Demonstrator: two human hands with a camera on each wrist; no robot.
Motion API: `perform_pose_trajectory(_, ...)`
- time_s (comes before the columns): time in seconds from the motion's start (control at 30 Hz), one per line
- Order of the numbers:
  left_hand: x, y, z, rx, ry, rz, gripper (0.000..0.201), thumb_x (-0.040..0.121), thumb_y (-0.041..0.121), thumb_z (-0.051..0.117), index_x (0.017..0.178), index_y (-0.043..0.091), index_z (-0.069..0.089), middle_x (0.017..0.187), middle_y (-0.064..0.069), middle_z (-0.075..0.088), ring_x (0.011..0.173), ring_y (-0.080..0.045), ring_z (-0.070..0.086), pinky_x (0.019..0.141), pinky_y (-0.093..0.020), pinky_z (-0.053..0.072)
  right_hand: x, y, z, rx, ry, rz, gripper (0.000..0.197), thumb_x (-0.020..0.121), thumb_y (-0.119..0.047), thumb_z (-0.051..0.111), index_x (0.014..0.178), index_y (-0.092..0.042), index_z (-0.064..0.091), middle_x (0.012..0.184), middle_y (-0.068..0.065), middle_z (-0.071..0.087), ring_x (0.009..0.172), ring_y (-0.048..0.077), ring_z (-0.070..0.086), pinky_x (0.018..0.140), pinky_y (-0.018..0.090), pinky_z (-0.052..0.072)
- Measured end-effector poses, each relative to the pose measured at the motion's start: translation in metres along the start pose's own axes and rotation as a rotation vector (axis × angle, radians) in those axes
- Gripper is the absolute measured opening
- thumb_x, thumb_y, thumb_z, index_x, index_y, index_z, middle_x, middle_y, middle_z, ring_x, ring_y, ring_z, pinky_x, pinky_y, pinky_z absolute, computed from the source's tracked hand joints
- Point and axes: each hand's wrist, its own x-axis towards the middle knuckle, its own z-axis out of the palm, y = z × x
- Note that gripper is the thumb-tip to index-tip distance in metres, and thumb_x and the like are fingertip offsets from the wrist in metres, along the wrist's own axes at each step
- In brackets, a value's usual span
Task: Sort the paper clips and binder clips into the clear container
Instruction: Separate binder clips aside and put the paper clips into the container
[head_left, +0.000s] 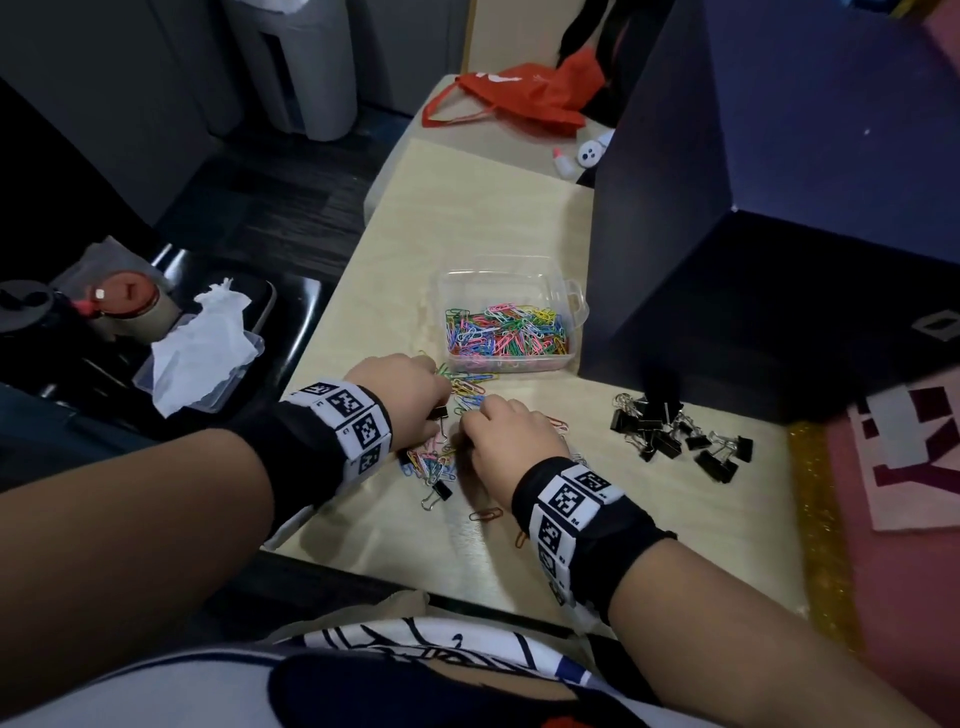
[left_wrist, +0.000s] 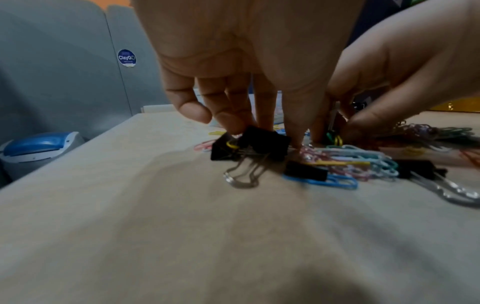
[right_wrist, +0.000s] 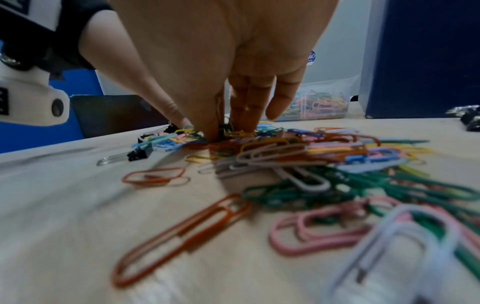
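Table (head_left: 467, 218): pale wood-grain top, smooth, with a dark blue box (head_left: 779, 182) standing at its right
Clear container (head_left: 574, 304): rectangular plastic, on the table, half full of coloured wire paper clips
Loose pile (head_left: 470, 387): mixed paper clips, just before the container
Binder clips (head_left: 675, 434): black, silver loops, heaped at right
Left hand (head_left: 400, 389): fingertips pinching a black binder clip (left_wrist: 262, 144)
Right hand (head_left: 506, 436): fingers pinching a clip in the pile; which kind I cannot tell

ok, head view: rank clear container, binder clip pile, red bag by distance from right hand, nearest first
1. binder clip pile: on the table, right of the right hand.
2. clear container: beyond the hand, holding paper clips.
3. red bag: far end, on the next surface.
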Motion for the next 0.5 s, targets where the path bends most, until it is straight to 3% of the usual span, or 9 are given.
perform_pose_trajectory(0.23,0.008,0.008,0.001,0.030,0.044,0.022,0.021,0.091,0.033,0.049,0.106,0.021,0.058,0.109,-0.003,0.057,0.101,-0.026,0.057,0.074,-0.037,0.047,-0.001,0.007,0.001,0.043,0.070,0.048,0.025,0.093,-0.020,0.046,0.116,-0.018,0.057,0.118,0.005,0.053,0.114,0.029,0.046,0.092,0.038,0.038)
perform_pose_trajectory(0.33,0.011,0.010,0.001,0.050,0.059,0.030,0.019,0.091,0.026,0.048,0.107,0.022,0.057,0.111,-0.001,0.057,0.101,-0.025,0.057,0.072,-0.036,0.045,-0.005,0.013,0.003,0.138,0.114,0.109,0.031,0.098,-0.027,0.039,0.119,-0.020,0.060,0.120,0.003,0.054,0.114,0.028,0.046,0.094,0.038,0.040)
perform_pose_trajectory(0.43,0.013,0.010,0.002,0.025,0.028,0.071,0.029,0.085,0.019,0.052,0.113,0.027,0.054,0.120,0.001,0.053,0.104,-0.026,0.057,0.074,-0.037,0.050,-0.014,0.025,0.003,0.253,0.189,0.217,0.031,0.098,-0.031,0.039,0.115,-0.021,0.063,0.111,0.004,0.056,0.109,0.027,0.050,0.092,0.037,0.044)
perform_pose_trajectory(0.5,0.014,0.009,0.003,0.040,-0.023,0.105,0.036,0.081,0.014,0.054,0.113,0.031,0.051,0.123,0.002,0.048,0.101,-0.026,0.058,0.068,-0.036,0.050,-0.021,0.037,0.001,0.327,0.230,0.317,0.026,0.096,-0.031,0.043,0.109,-0.022,0.064,0.107,0.003,0.058,0.103,0.025,0.054,0.088,0.037,0.047)
